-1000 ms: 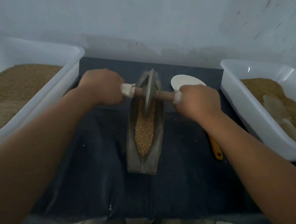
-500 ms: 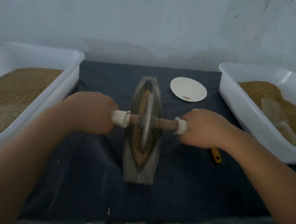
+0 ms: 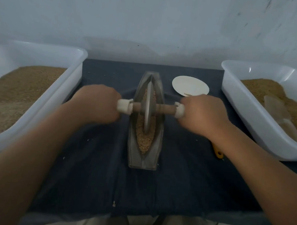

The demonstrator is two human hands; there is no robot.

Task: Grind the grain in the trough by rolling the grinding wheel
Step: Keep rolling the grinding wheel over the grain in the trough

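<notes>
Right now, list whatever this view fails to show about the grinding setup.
All in the head view:
- Axle ends: wrapped inside the left hand and right hand, both blurred.
- Orange-handled tool: mostly under the right forearm; kind unknown.
- Grain beneath the grinding wheel: hidden by the wheel.
- Left tub: cut off by the left edge.
- Pale object in the right tub: half buried, unidentifiable.

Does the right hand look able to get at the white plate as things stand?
Likely yes, but not freely: the right hand grips the axle of the grinding wheel. The white plate lies just beyond its knuckles, nothing between, so letting go should suffice.
</notes>
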